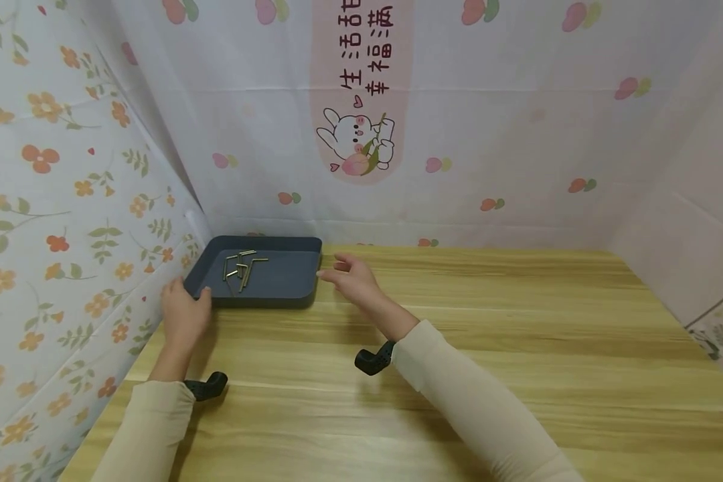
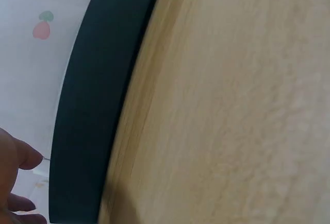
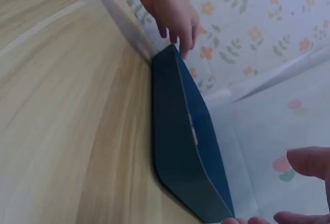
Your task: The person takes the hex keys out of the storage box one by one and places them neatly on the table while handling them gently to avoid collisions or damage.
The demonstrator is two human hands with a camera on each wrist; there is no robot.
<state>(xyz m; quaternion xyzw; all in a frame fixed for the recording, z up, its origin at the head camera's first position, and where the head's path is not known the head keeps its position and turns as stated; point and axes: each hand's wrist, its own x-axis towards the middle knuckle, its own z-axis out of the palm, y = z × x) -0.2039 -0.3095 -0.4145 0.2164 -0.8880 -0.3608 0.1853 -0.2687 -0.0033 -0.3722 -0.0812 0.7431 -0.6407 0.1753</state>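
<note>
A dark blue-grey tray stands at the back left of the wooden table, with several brass-coloured L-shaped hex keys lying loose in its left half. My left hand is at the tray's front left corner, fingers along the left side and thumb near the front rim. From the right wrist view, the fingertips of that left hand hang at the corner; whether they touch is unclear. Just off the tray's right end is my right hand, thumb and fingers apart, holding nothing. The left wrist view shows the tray's outer wall.
A floral cloth hangs close along the left side. Behind the tray hangs a white printed curtain. Wooden tabletop extends to the right and front. Black wrist-worn devices stick out below both forearms.
</note>
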